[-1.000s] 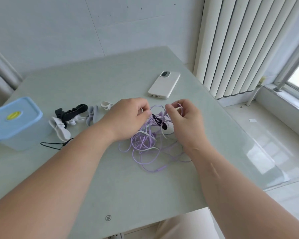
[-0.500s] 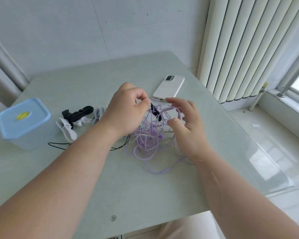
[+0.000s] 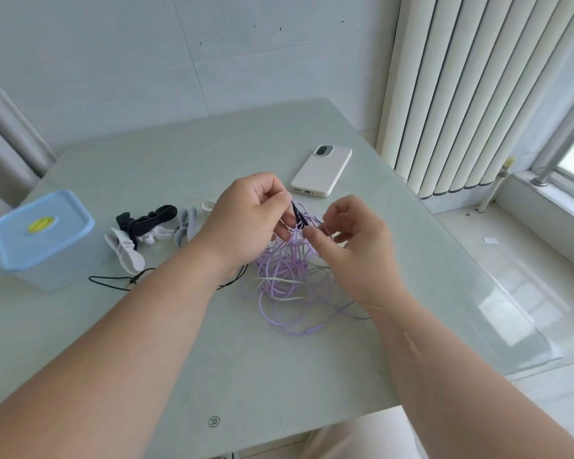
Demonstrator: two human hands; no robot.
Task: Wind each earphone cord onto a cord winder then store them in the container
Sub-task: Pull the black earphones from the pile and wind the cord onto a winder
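Observation:
A tangle of purple and white earphone cords (image 3: 285, 279) lies mid-table, partly lifted. My left hand (image 3: 246, 220) pinches a small black earphone piece (image 3: 297, 215) at the top of the tangle. My right hand (image 3: 348, 240) is beside it, thumb and forefinger closed on purple strands just below that piece. A black cord (image 3: 120, 280) trails on the table to the left. Several cord winders, black (image 3: 150, 220) and white (image 3: 126, 251), lie in a cluster left of my hands. The container (image 3: 43, 236), with a blue lid, stands closed at the far left.
A white phone (image 3: 322, 170) lies face down beyond my hands. The table's right edge (image 3: 478, 276) drops to a tiled floor, with vertical blinds (image 3: 478, 94) and a window sill past it. A wall stands behind the table.
Both hands have lifted the top of the tangle off the table. My right hand moved in from an open spread and closed its fingertips on the strands under the black piece.

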